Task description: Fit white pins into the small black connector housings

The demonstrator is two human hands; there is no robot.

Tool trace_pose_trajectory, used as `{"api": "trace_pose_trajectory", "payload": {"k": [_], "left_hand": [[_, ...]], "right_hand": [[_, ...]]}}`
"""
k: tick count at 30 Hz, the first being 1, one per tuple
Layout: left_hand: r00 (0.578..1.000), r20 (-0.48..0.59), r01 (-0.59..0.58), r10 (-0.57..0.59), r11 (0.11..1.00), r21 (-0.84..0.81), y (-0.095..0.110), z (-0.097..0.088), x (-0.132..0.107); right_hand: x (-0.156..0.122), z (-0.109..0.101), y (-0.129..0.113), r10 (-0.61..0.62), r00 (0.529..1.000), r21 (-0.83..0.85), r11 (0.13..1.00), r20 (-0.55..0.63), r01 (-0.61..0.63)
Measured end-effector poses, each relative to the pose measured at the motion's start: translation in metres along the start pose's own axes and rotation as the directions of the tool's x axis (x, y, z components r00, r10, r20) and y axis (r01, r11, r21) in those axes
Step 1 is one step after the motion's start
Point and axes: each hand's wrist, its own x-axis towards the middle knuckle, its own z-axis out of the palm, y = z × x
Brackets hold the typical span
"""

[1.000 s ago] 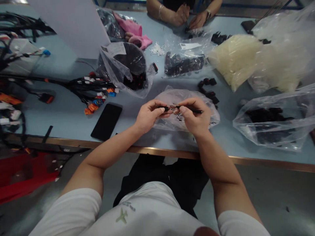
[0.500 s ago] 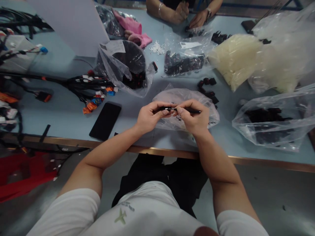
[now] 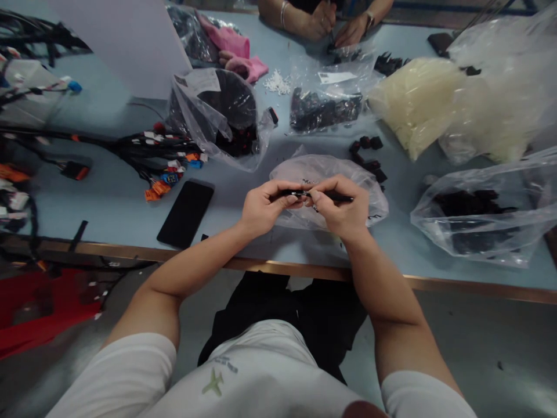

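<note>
Both forearms reach in over the surface's (image 3: pixel 230 206) near edge, elbows bent and out, wrists just past the edge, hands meeting nearly tip to tip. Left hand (image 3: pixel 262 209): thumb and fingers pinched on a small black part (image 3: pixel 292 193), which lies between their tips, its end towards the other hand. Right hand (image 3: pixel 346 210): fingers closed round a slim black tool (image 3: pixel 343 198), pen-like, held roughly level, its tip end at the part — whether the two touch, cannot tell. Both hands above a clear plastic bag (image 3: pixel 289 171); dark marks on it, not legible. Writing: white label (image 3: pixel 336 78) on a farther bag of black parts (image 3: pixel 326 110), too blurred to read; shirt (image 3: pixel 265 360) bears a green aeroplane print (image 3: pixel 213 382), lettering above it unreadable. Black phone (image 3: pixel 185 214) lies left of the left hand, well apart.
</note>
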Motion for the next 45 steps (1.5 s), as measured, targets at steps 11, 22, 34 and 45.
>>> {"api": "trace_pose_trajectory", "payload": {"k": [11, 22, 34, 45], "left_hand": [[0.997, -0.045, -0.055, 0.061, 0.991, 0.120, -0.008, -0.002, -0.003], [1.000, 0.004, -0.008, 0.008, 0.998, -0.064, 0.000, 0.000, -0.001], [0.999, 0.005, 0.047, -0.046, 0.994, -0.097, 0.004, 0.003, -0.001], [1.000, 0.004, 0.024, -0.024, 1.000, -0.020, 0.001, 0.002, -0.004]], "right_hand": [[-0.003, 0.002, -0.003, -0.073, 0.997, -0.042, 0.997, -0.013, 0.073], [0.000, -0.004, 0.000, -0.061, 0.998, 0.062, 0.996, -0.010, 0.061], [-0.002, -0.004, -0.006, -0.072, 0.997, 0.009, 0.997, 0.031, 0.072], [-0.003, -0.008, -0.001, -0.181, 0.978, -0.057, 0.981, 0.107, 0.188]]}}
